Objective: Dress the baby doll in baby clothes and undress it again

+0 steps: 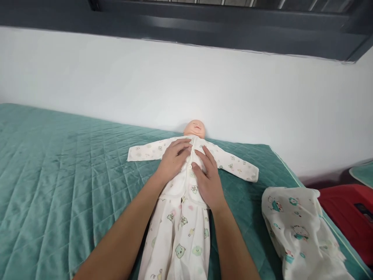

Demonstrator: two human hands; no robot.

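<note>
The doll [195,128] lies on its back near the far edge of the bed [58,163], its head just beside the white wall [204,85]. It wears a white printed sleepsuit [177,229], and both sleeves are spread flat to either side. As we judge it, the dressing is mostly done: the garment covers the body and its two front edges meet down the middle. One small snap [190,167] shows between our hands. We cannot tell whether the closures under the fingers are fastened.

Our left hand [174,157] rests flat on the chest, its grip loose, fingers laid across the fabric and clasping nothing. Our right hand [207,177] lies just beside it, fingers spread over the front edge, thumb pressing near the snap; its grip is also unclenched, touching cloth only.

A second printed garment [294,225] lies crumpled on the bed to the right, with a red object [340,210] beyond it.
</note>
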